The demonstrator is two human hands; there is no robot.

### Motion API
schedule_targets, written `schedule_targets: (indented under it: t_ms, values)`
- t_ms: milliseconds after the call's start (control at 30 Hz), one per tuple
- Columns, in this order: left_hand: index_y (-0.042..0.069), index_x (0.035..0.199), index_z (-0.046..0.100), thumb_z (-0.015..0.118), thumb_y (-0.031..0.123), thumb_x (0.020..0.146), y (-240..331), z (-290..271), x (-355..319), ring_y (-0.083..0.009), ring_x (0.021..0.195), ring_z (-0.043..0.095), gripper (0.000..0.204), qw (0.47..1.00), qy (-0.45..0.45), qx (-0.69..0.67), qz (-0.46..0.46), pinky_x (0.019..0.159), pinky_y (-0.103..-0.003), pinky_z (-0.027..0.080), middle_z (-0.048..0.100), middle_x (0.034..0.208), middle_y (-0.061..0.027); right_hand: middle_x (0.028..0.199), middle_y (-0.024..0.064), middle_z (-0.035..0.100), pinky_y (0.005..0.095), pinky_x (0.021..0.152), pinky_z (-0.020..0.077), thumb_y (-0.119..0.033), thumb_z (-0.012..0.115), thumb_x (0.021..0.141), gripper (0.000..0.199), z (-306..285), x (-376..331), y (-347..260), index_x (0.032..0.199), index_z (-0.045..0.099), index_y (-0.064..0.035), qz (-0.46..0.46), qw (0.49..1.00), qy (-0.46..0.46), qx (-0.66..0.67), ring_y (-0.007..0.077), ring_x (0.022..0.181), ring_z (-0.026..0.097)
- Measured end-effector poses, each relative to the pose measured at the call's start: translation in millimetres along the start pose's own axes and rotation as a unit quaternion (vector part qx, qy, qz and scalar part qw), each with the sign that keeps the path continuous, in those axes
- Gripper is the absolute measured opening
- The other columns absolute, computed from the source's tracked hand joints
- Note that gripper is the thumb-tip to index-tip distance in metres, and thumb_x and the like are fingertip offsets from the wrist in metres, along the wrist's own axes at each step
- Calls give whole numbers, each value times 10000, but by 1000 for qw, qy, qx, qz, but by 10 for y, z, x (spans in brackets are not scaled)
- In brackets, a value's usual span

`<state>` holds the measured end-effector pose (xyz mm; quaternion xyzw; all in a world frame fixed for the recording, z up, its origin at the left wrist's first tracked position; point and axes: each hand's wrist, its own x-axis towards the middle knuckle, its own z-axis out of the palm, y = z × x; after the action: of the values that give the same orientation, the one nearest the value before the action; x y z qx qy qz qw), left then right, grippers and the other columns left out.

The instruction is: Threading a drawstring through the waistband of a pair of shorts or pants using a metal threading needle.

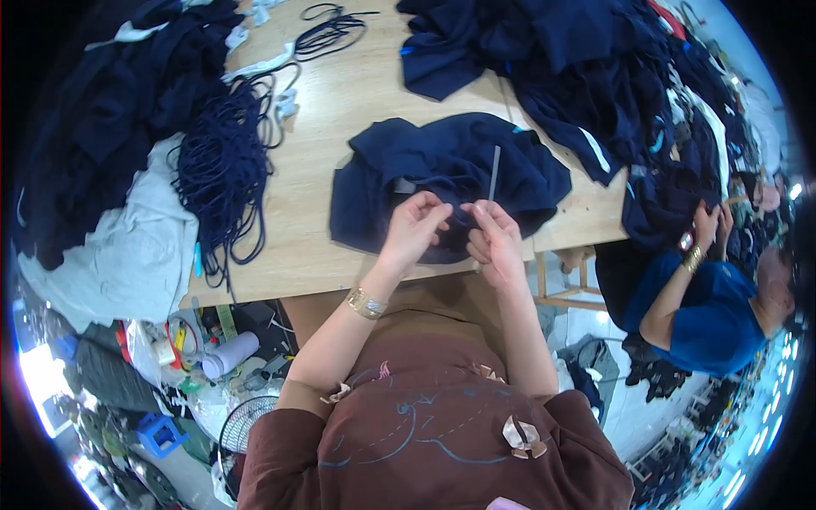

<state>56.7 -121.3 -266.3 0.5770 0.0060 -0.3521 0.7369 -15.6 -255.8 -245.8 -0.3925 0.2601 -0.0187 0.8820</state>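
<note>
Fingers (436, 213) pinch narrowly, left hand's (416, 225) contents unclear, right hand (495, 242) gripping grey rod (495, 168), seemingly threading navy garment (365, 200), needing steady guiding next.

The left forearm (327, 340) is bent at the elbow and extends diagonally inward across the near edge of the worktop (340, 98). The right forearm (529, 340) extends more directly forward across the same edge, inclined slightly inward. Both hands are positioned above the worktop, just inside the near edge and facing each other, fingertips near but apart. Left hand (418, 228): thumb and index finger extend toward the right hand (495, 240), tips close together; remaining fingers bend inward. Right hand: index finger and thumb point toward the left hand; remaining fingers curl toward the palm. Fingertip contact is too small to confirm.
</note>
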Motion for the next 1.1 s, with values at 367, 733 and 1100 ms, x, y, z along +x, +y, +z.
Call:
schedule_targets:
  t_ms: [367,733,1100]
  values:
    - [33,864,549,581,181,873,-135,88,24,-66,639,551,152,1000,10,-15,21,473,-195,414,571,729,-15,680,-26,530,166,335,168,-160,524,938,92,2,87,85,888,516,-83,-135,971,21,-196,-14,380,270]
    - [-28,836,607,645,318,818,-198,159,175,-155,606,589,349,987,101,117,49,516,-300,466,621,680,-105,787,-12,511,191,646,370,-148,552,924,133,-217,304,146,895,547,-19,-259,859,6,-441,63,720,445]
    - [-44,820,614,620,290,847,-134,161,124,-207,720,605,335,993,96,55,28,665,-324,466,636,760,-168,829,30,539,221,693,413,-155,540,931,173,52,183,61,918,525,16,-320,775,-39,-543,101,743,479]
